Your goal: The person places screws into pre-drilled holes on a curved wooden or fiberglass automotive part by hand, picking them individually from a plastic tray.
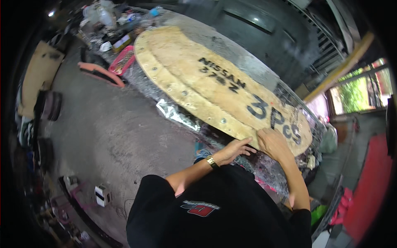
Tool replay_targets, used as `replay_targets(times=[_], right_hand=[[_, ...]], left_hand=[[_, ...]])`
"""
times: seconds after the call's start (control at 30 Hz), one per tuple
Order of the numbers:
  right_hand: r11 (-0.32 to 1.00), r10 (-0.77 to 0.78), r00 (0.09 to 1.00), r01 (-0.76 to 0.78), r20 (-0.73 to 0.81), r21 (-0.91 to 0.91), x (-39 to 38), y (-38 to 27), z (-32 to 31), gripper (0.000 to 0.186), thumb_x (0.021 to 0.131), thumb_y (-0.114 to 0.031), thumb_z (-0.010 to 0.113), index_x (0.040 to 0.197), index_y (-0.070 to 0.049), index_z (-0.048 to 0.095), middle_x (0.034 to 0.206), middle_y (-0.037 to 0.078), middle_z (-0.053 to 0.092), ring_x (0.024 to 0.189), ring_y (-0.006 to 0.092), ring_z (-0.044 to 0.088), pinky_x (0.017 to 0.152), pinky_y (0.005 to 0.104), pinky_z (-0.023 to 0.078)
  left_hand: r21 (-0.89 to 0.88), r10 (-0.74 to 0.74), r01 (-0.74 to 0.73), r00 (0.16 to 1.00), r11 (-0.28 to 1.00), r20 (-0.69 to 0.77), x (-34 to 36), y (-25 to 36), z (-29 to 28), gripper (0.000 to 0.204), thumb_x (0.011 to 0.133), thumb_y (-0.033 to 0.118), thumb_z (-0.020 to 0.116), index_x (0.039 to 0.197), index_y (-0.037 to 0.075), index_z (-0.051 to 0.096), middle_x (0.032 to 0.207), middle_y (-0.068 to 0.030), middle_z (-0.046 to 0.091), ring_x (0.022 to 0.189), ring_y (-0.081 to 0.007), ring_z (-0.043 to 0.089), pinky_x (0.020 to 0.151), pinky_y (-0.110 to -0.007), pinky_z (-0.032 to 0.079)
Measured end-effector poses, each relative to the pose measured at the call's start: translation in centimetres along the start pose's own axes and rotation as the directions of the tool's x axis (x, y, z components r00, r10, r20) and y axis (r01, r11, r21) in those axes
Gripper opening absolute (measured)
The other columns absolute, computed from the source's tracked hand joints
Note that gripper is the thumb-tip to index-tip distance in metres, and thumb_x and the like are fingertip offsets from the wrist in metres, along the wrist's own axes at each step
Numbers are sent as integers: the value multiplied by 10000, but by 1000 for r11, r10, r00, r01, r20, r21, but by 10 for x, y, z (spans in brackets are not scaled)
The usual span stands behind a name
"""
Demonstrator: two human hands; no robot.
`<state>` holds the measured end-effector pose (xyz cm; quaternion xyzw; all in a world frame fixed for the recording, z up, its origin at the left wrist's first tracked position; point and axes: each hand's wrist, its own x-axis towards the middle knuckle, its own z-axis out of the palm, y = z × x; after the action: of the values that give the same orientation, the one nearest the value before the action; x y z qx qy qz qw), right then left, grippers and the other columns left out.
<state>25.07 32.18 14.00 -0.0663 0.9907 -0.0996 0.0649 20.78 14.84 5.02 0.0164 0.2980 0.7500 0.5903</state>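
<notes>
A large tan oval board point(178, 58) with a bolted rim and black painted lettering lies along a cluttered, stained workbench point(144, 93). At its near edge my left hand point(231, 151) pinches the rim, thumb on top and some fingers spread below it. Just to the right, my right hand point(271, 144) grips the board with bent fingers resting over the rim's inner step; some fingertips are hidden.
A pink tray point(122, 60) and a pink-edged curved part point(101, 75) sit at upper left, near bottles point(103, 16). A tan panel point(39, 78) leans far left. A small box point(102, 195) is on the floor. A red panel point(366, 177) stands at right.
</notes>
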Motion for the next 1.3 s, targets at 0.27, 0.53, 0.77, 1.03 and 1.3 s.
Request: replay_targets(times=[0.27, 0.53, 0.77, 1.03, 1.3], right_hand=[[1000, 6, 989, -8, 147, 16, 7, 7, -28, 191, 815, -191, 543, 904, -24, 566, 761, 160, 616, 754, 350, 623, 690, 445, 468], [986, 162, 938, -161, 306, -28, 6, 5, -10, 167, 820, -179, 525, 873, -25, 563, 712, 163, 628, 703, 362, 631, 643, 473, 488], [960, 273, 928, -278, 255, -18, 11, -19, -18, 220, 811, -183, 522, 915, -2, 591, 708, 199, 642, 701, 388, 641, 633, 483, 498], [861, 505, 806, -494, 309, -118, -5, -25, -11, 246, 766, -159, 545, 893, -6, 688, 888, 225, 669, 837, 356, 663, 711, 430, 520], [674, 715, 608, -470, -345, 570, -62, -73, 8, 300, 907, -275, 550, 1040, -8, 583, 870, 167, 647, 803, 276, 625, 707, 384, 473]], left_hand=[[41, -229, 229, 973, 972, -21, 7, 21, -7, 333, 966, 268, 501, 1132, -20, 503, 1071, -162, 612, 968, -180, 599, 847, -294, 462], [143, -401, 391, 915, 909, 44, 10, 24, -11, 422, 920, 419, 541, 1080, 29, 560, 1045, -58, 635, 813, -68, 534, 534, -236, 457], [21, -200, 199, 979, 980, 35, 1, 26, -15, 271, 960, 241, 507, 1075, -1, 551, 1070, -113, 616, 1059, -231, 584, 827, -313, 447], [-59, -189, 198, 974, 978, 126, 12, 9, -8, 187, 951, 210, 541, 1022, 37, 541, 1040, -82, 577, 1094, -267, 568, 851, -329, 450], [461, -250, 149, 954, 875, 165, -45, 36, -27, 412, 927, 275, 583, 1217, -10, 519, 1210, -125, 595, 1029, -156, 588, 837, -268, 486]])
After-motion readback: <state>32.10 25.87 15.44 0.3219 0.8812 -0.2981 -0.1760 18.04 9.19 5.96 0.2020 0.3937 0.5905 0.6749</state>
